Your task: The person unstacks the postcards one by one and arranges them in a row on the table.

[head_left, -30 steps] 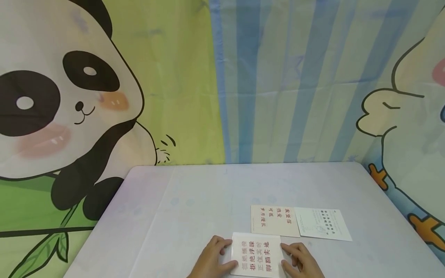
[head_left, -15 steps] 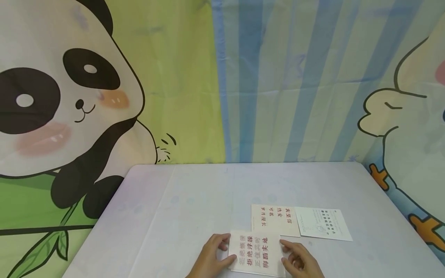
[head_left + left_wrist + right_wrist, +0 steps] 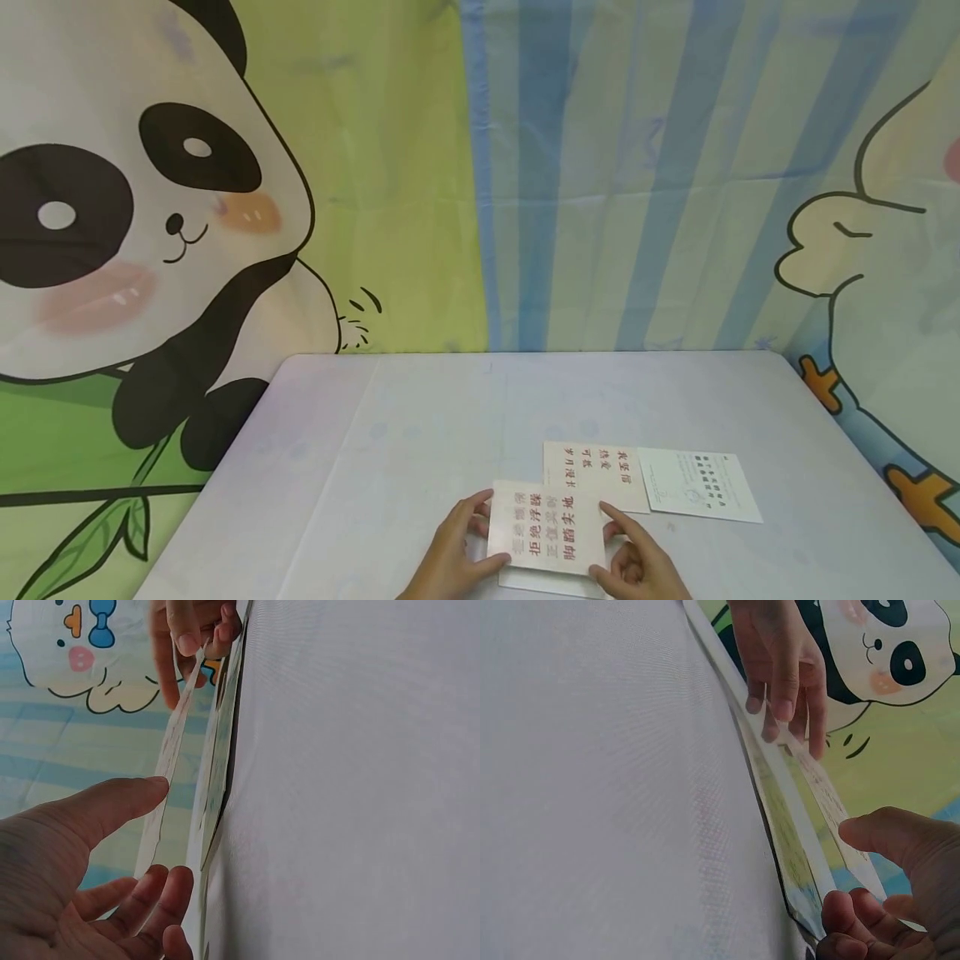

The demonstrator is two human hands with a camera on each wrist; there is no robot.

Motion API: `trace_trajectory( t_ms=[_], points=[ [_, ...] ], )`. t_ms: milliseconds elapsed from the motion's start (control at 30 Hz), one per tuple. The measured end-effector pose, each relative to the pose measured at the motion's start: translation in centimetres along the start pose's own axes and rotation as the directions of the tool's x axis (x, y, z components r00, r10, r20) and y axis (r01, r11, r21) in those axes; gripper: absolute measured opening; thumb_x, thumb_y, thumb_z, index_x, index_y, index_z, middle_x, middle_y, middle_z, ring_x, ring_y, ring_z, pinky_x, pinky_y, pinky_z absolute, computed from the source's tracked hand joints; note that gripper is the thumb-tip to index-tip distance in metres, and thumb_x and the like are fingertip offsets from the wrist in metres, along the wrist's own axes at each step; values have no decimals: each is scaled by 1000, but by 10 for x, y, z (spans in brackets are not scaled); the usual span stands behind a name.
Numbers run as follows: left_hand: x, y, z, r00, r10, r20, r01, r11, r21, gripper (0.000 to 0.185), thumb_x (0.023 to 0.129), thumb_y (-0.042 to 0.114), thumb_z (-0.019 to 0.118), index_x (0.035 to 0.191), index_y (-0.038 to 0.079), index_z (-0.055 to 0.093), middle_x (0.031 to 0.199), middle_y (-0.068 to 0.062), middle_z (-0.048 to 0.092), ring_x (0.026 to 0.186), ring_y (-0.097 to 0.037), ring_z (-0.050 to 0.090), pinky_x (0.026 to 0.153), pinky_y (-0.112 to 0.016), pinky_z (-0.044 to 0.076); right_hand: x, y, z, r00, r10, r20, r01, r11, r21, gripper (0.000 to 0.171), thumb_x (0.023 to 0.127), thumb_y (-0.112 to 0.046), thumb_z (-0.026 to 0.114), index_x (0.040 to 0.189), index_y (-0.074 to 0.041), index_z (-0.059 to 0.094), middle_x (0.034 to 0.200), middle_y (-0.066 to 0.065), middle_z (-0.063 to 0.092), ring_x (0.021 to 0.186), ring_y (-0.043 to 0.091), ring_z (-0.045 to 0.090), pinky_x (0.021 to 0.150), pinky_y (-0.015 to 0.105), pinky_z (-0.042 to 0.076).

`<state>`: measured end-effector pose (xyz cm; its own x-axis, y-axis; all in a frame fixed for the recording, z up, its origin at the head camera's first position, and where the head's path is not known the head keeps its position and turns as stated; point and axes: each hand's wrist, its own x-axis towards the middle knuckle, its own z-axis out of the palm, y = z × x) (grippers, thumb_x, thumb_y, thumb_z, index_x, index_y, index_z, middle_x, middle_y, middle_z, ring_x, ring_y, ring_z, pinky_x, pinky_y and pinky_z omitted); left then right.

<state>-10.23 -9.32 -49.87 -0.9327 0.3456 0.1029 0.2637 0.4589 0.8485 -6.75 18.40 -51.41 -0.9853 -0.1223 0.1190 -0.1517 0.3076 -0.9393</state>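
Note:
A cream card (image 3: 547, 529) with rows of red and grey characters is raised between my two hands, level with its face up. My left hand (image 3: 459, 546) pinches its left edge, thumb on top and fingers beneath. At the opposite edge, my right hand (image 3: 636, 554) pinches it the same way. Below it on the table lies another white card or stack (image 3: 551, 582), mostly covered in the head view. Both wrist views show the held card edge-on, with a gap between the held card (image 3: 171, 735) and the cards underneath (image 3: 215, 772).
Behind the hands, a beige card (image 3: 596, 471) with red characters lies flat, partly overlapped by the held card. A white card (image 3: 701, 483) with dark characters adjoins it on the right. The pale table (image 3: 420, 433) ends at a printed cloth backdrop (image 3: 570, 208).
Both hands have lifted the cream card up from the card beneath and moved it slightly left and away, so the lower one now shows at the near edge.

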Motion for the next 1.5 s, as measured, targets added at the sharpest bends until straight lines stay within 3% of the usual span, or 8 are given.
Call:
trace_trajectory(
  t_ms=[100, 233, 500, 733, 1167, 1500],
  points=[
    [0, -4, -1, 1000, 16, 7, -17, 1000, 18, 85, 75, 27, 85, 142, 1, 40, 117, 1, 51, 94, -3, 52, 89, -28, 47, 2, 3, 3, 987, -161, -5, 161, 987, -28, 72, 77, -1, 79, 138, 7, 41, 101, 0, 47, 54, -1, 45, 40, 21, 39],
    [1, -9, -4, 999, 37, 7, -37, 997, 60, 89, 74, 31, 85, 144, 2, 39, 118, 4, 49, 99, -5, 50, 90, -29, 46, 8, 3, 4, 968, -250, 21, 250, 966, -57, 75, 76, -1, 80, 137, 10, 40, 100, 0, 47, 54, -3, 43, 40, 20, 39],
    [7, -19, -12, 998, 65, -25, -62, 990, 127, 89, 71, 30, 87, 142, 1, 41, 117, 6, 51, 100, -8, 52, 91, -30, 45, 21, -7, 6, 993, -81, 91, 90, 991, -99, 81, 77, -12, 81, 142, 9, 38, 100, 5, 48, 58, -1, 45, 46, 19, 41],
    [13, -25, -20, 997, 69, -43, -62, 988, 143, 87, 71, 25, 87, 142, 4, 42, 114, 6, 52, 100, -10, 53, 84, -29, 46, 30, -3, 14, 973, -222, 58, 228, 964, -140, 75, 76, -4, 81, 139, 11, 41, 99, 6, 49, 59, 2, 46, 47, 19, 41],
    [20, -30, -28, 997, 27, -69, -18, 992, 127, 86, 71, 23, 87, 141, 1, 43, 112, 4, 54, 99, -11, 54, 77, -25, 45, 42, -3, 24, 961, -274, 24, 275, 950, -146, 70, 78, -4, 80, 138, 9, 46, 99, 5, 51, 60, 3, 46, 47, 18, 40],
    [28, -38, -36, 993, 29, -111, -14, 991, 131, 86, 70, 22, 88, 141, 1, 44, 112, 3, 55, 98, -14, 55, 74, -23, 44, 55, -15, 34, 990, -139, -10, 135, 972, -193, 66, 77, -5, 80, 136, 5, 51, 104, 2, 55, 61, 2, 44, 51, 17, 40]
  ],
)
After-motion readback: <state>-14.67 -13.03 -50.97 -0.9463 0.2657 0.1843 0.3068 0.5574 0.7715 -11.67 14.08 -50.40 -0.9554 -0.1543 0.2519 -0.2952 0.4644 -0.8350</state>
